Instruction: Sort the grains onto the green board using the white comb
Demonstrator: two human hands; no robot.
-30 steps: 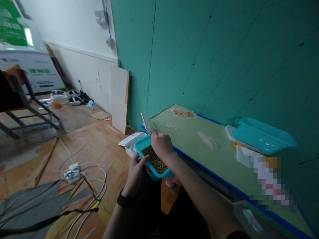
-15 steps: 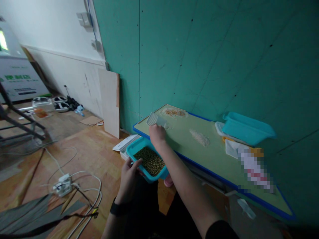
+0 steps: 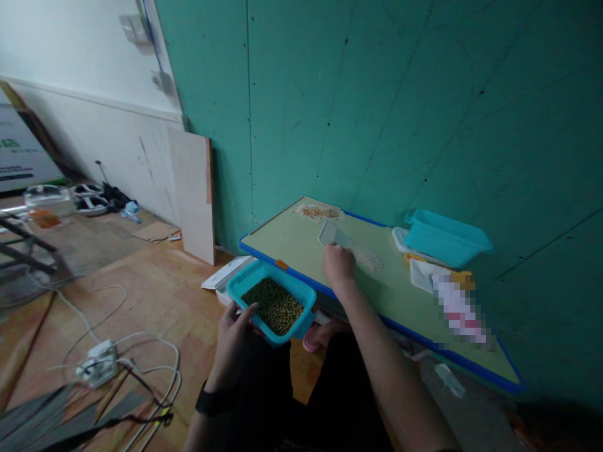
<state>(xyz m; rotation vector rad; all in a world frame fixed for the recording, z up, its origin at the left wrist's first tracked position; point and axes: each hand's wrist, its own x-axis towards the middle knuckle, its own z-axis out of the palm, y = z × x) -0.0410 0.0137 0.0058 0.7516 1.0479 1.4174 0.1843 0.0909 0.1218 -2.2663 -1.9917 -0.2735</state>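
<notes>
My left hand (image 3: 238, 323) grips the near left rim of a turquoise plastic tub (image 3: 308, 300), thumb over the edge. Inside lie dark green beans (image 3: 267, 294) on one side and tan beans (image 3: 285, 314) on the other. My right hand (image 3: 340, 267) is closed round a pale, ridged scoop-like tool (image 3: 330, 233), its handle hidden in the fist. This tool is over the low table (image 3: 273, 235), just left of a pile of white grains (image 3: 370, 258). Farther back on the table lies a heap of orange-brown grains (image 3: 320, 212).
A second turquoise tub (image 3: 445, 238) rests at the table's back right, with a blurred pink-and-white packet (image 3: 461, 314) before it. A white box (image 3: 228, 273) sits by the table's left end. A power strip (image 3: 98, 364) and cables lie on the floor.
My right hand has carried the scoop-like tool rightward across the table, to the white grains. My left hand still holds the tub. The whole view has shifted slightly.
</notes>
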